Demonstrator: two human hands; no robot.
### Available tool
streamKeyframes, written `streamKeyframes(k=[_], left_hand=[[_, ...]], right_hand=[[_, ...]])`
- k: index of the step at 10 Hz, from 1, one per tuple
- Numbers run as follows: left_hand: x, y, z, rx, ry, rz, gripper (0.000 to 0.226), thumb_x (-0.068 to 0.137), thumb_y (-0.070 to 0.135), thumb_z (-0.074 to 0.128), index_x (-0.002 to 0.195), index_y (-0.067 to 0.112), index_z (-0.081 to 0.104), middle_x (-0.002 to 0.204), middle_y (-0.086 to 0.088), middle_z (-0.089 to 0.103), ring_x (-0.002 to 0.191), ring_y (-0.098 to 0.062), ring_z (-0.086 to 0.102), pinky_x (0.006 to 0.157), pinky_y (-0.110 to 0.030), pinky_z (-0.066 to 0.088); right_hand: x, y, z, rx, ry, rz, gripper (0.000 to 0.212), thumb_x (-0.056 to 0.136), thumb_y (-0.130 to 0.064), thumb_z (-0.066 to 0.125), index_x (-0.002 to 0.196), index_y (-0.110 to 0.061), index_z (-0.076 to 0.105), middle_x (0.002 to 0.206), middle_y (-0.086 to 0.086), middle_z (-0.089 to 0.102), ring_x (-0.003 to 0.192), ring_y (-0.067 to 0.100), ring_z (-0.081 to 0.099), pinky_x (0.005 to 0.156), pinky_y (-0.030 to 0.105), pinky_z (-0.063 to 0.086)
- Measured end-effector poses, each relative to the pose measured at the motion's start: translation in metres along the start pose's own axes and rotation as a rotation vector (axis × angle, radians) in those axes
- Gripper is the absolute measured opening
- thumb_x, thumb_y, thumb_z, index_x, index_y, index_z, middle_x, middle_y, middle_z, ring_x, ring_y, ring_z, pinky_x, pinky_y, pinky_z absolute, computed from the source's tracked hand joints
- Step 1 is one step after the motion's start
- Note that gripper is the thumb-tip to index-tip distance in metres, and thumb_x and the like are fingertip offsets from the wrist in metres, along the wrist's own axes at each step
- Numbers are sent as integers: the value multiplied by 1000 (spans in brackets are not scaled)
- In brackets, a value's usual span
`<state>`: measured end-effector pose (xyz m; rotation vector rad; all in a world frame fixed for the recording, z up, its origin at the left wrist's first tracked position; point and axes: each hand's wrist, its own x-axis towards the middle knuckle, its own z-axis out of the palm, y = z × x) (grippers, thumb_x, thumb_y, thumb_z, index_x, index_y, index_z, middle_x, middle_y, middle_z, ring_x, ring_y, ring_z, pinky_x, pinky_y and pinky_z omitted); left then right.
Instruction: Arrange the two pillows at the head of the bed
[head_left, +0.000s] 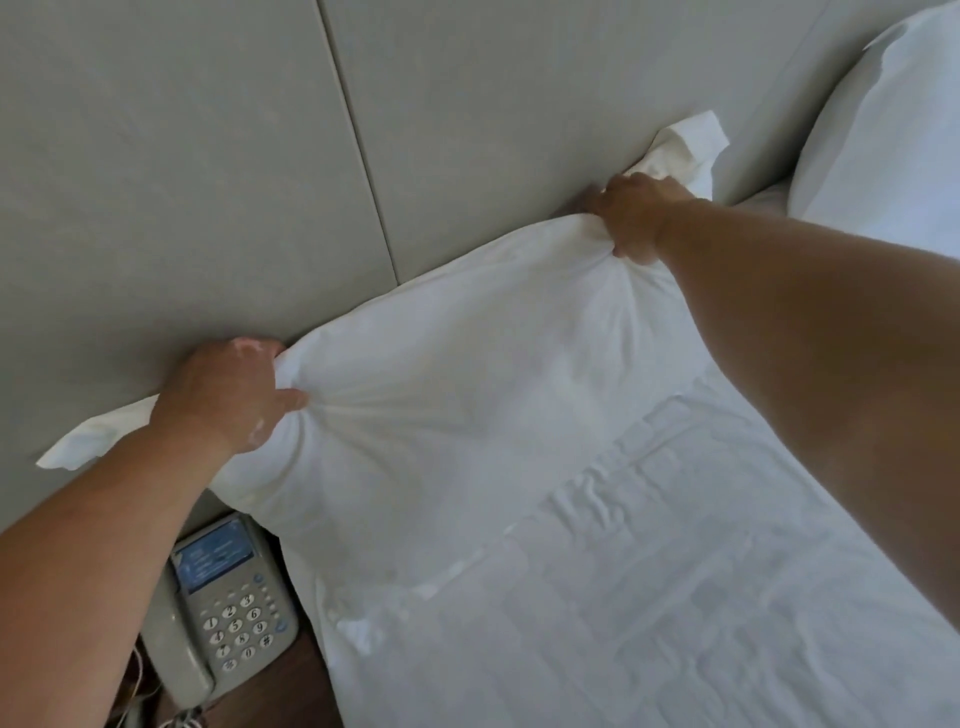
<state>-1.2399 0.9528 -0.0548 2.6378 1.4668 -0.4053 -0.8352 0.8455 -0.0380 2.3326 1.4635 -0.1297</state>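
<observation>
A white pillow (441, 358) lies against the grey padded headboard (208, 182) at the near side of the bed. My left hand (228, 395) pinches its near end, where the fabric bunches and a loose flap of the case sticks out to the left. My right hand (636, 215) grips the far end, with another flap of the case poking up behind it. A second white pillow (883, 130) leans upright against the headboard at the upper right, partly cut off by the frame edge.
The white bed cover (649, 597) with a woven pattern fills the lower right. A beige desk phone (228, 608) with keypad and cord sits on a dark wooden nightstand (306, 691) just left of the bed edge, under my left forearm.
</observation>
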Motion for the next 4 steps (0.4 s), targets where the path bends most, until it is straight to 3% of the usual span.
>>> streamKeyframes(k=[2, 4], left_hand=[[-15, -4, -18, -91, -65, -7, 63, 83, 45, 79, 134, 11, 63, 130, -19, 68, 118, -39, 62, 92, -41, 47], [-41, -9, -29, -174, 68, -14, 45, 88, 37, 74, 120, 8, 65, 126, -15, 72, 114, -41, 65, 91, -43, 47]], right_hand=[[-45, 25, -6, 158, 73, 30, 68, 92, -7, 62, 155, -23, 41, 150, 13, 45, 140, 37, 43, 103, 52, 47], [-142, 41, 19, 425, 58, 178, 81, 92, -23, 73, 160, -20, 30, 156, 13, 44, 138, 37, 49, 108, 49, 46]])
